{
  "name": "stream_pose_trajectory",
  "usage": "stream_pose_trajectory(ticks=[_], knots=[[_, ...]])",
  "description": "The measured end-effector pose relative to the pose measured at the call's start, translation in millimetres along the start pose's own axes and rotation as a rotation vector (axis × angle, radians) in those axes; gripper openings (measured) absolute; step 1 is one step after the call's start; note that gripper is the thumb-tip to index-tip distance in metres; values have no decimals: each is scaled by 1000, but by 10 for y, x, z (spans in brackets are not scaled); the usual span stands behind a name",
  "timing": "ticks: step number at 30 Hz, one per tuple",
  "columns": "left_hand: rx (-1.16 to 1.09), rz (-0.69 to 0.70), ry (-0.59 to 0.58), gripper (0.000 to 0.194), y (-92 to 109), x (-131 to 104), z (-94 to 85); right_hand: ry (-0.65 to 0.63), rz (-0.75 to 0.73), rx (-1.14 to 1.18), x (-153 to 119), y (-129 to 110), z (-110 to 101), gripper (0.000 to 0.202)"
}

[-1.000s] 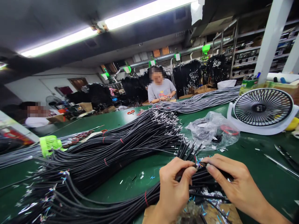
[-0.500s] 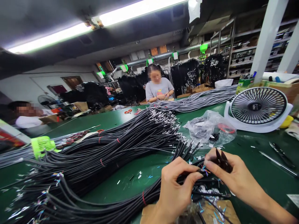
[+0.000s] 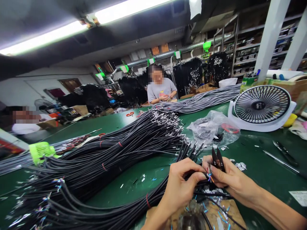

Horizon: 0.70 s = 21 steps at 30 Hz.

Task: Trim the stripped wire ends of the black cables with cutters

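My left hand (image 3: 183, 179) pinches a black cable near its stripped end, where thin coloured wires (image 3: 210, 176) in red, blue and orange fan out. Touching those wires are the fingertips of my right hand (image 3: 227, 174), which also keeps a pair of black thread snips (image 3: 218, 159) in its grip, blades pointing up. Below the hands lies a worn wooden block (image 3: 230, 209) strewn with blue wire scraps and bits of foil. A bundle of black cables (image 3: 124, 209), tied with a red band, runs leftward from under my left hand.
A large pile of black cables (image 3: 115, 153) covers the green table's middle and left. A white fan (image 3: 261, 105), a clear plastic bag (image 3: 203, 127) and tweezers (image 3: 285, 153) lie to the right. Across the table sits a person (image 3: 161, 88); another person (image 3: 26, 123) is at far left.
The snips have turned more upright in my right hand, their blades slightly apart. My right hand has shifted a little left, and the coloured wires show more plainly. The view has moved slightly.
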<state>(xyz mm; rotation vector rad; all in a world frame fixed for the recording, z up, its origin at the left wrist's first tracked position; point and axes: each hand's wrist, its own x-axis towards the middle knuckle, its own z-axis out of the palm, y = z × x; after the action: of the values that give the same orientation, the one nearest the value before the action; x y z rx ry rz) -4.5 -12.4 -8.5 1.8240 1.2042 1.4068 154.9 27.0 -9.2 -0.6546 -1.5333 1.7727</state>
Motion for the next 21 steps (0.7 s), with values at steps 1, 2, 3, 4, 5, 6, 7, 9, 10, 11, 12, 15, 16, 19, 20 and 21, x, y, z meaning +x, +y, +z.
stream_pose_trajectory(ticks=[1,2,3,4,5,6,7,9,10,11,12,15,16,19,20,21], knots=[[-9,-8,6,10,-12,1,-1,2,-12,-13,2,2,-1,42],[-19,-11,17,9,-21,1,-2,11,-38,-57,3,-3,-5,40],[-26,-13,30,8,-28,1,-5,23,-71,-121,3,-12,-12,38],[-29,-12,43,7,-31,0,-8,39,-111,-192,3,-24,-21,36],[-27,-7,54,6,-32,-1,-11,54,-147,-261,3,-38,-30,34],[-20,1,62,4,-30,-1,-13,62,-173,-322,4,-51,-40,33],[-8,10,66,3,-25,-2,-13,66,-186,-367,5,-64,-51,32],[25,33,71,1,-12,-3,-6,67,-185,-424,8,-83,-72,31],[47,44,70,0,-6,-6,1,72,-179,-450,10,-89,-83,30],[76,51,67,1,-1,-9,11,88,-179,-493,12,-92,-93,27],[113,54,64,2,1,-13,21,124,-198,-555,15,-93,-101,24],[224,37,60,7,-19,-16,44,323,-317,-747,28,-68,-104,17],[242,20,61,9,-34,-11,43,362,-334,-739,33,-50,-96,17],[211,-28,42,7,-83,19,19,216,-167,-362,47,13,-57,26],[185,-36,26,7,-93,29,8,117,-78,-194,50,30,-47,32],[162,-40,10,7,-98,35,1,32,-11,-62,53,40,-43,36]])
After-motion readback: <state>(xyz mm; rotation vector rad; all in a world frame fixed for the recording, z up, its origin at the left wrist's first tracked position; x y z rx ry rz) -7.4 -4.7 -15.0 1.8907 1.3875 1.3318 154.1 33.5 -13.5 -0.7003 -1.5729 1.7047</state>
